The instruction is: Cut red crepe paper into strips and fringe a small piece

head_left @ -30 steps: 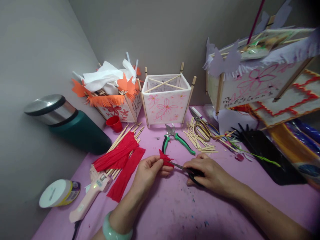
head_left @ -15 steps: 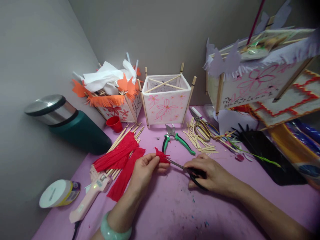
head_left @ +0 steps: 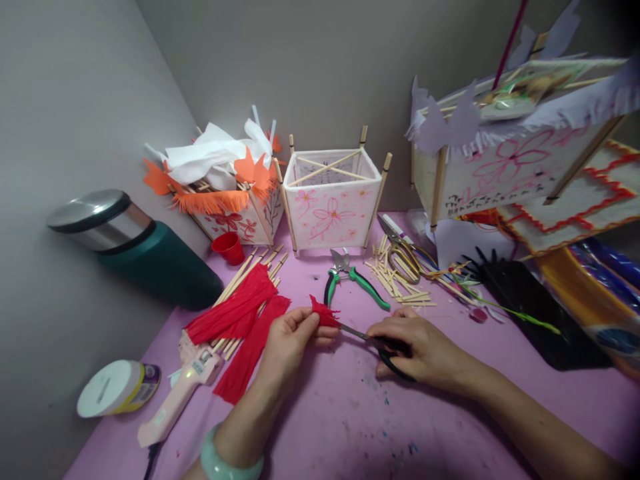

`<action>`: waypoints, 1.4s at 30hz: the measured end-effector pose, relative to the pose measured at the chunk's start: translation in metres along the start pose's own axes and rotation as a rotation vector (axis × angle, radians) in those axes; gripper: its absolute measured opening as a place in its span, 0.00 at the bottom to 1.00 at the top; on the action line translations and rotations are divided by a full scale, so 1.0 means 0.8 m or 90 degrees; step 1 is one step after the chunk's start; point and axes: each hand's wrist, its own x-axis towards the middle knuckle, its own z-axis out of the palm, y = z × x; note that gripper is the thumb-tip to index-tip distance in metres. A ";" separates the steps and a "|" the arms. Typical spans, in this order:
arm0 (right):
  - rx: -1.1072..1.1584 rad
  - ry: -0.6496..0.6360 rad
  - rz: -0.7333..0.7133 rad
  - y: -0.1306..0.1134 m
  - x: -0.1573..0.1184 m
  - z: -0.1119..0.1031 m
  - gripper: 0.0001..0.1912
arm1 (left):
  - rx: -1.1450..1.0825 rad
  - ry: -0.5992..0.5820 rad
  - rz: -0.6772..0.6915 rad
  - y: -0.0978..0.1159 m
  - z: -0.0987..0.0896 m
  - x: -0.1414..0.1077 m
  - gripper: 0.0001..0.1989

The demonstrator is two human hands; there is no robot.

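Between the thumb and fingers of my left hand (head_left: 295, 333) is a small piece of red crepe paper (head_left: 324, 313) with a jagged, fringed edge. My right hand (head_left: 417, 347) grips black-handled scissors (head_left: 357, 333), whose blade tips touch or nearly touch the right edge of that paper. Longer red crepe strips (head_left: 253, 353) lie left of my left hand, partly over wooden sticks. Green-handled pruners (head_left: 345, 273) rest open just beyond both hands.
A white flower-drawn lantern frame (head_left: 333, 200) stands behind the pruners. Leftward are an orange-fringed lantern (head_left: 215, 200), a green bottle (head_left: 160, 260), a red cup (head_left: 229, 248) and a pink glue gun (head_left: 177, 397). Rightward are gold-handled scissors (head_left: 405, 260), short sticks (head_left: 395, 280) and a black phone-like slab (head_left: 545, 313).
The scissors' blades have drawn back very slightly from the red paper. Both hands otherwise keep nearly the same place and hold.
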 end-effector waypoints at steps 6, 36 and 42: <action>-0.004 0.000 -0.001 -0.001 0.000 -0.001 0.17 | 0.003 -0.003 -0.008 0.000 0.005 -0.003 0.19; -0.006 0.007 -0.021 0.000 -0.001 0.001 0.16 | 0.002 -0.001 -0.003 -0.001 0.004 -0.002 0.18; -0.014 0.001 -0.016 -0.001 -0.001 0.000 0.17 | 0.004 -0.001 -0.006 0.000 0.004 -0.003 0.16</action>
